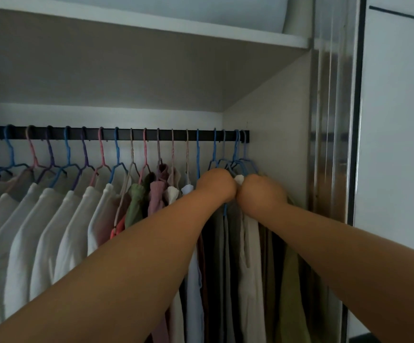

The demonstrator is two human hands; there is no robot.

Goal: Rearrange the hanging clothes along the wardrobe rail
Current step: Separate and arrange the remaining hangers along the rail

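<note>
Where the black wardrobe rail (52, 135) meets the right side panel (275, 134), both hands reach in among the last few hangers. The left hand (216, 184) and the right hand (261, 190) sit knuckle to knuckle, touching, each curled into the bunched blue hangers (238, 162) and the tops of the garments there; the fingers themselves are turned away, so I cannot tell exactly what each one pinches. A scrap of white fabric (239, 179) shows between the two hands. I count eighteen hooks over the rail, though the tight group at the right end is hard to separate. At the left hang seven white shirts (15, 231), evenly spaced. Next come a green garment (134, 204) and a pink one (155, 196), close together. Below the hands hang grey, beige and olive clothes (290, 280), packed against the panel.
</note>
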